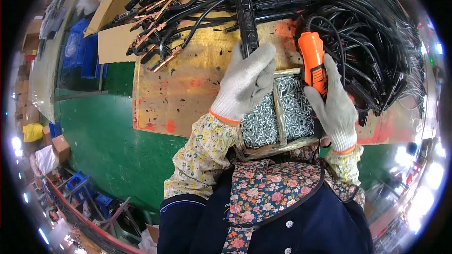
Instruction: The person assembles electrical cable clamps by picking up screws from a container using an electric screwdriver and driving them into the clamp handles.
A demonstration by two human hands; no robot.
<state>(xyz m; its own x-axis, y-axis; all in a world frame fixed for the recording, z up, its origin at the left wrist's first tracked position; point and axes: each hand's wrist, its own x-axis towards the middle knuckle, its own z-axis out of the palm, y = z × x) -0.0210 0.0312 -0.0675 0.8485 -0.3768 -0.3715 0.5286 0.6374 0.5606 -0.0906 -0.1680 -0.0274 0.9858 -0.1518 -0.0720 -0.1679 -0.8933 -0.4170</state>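
My left hand (246,82), in a white knit glove, is closed around the lower end of a long black plastic handle (246,19), which points away from me with a cable at its far end. In my gloved right hand (340,110) is an orange and black electric screwdriver (312,56), gripped between thumb and fingers; its tip is hidden. Below and between both hands stands a divided box (281,122) with tape-covered edges. Small silver screws (260,124) fill its two compartments. My left wrist lies close to the box's left edge.
Welding electrode holders with copper jaws (160,30) lie at the back left of the stained worktable (174,99). Black cables and handles (362,42) are heaped at the back right. Cardboard (113,44) lies at the left edge. Blue crates (77,42) stand beyond the green floor (103,122).
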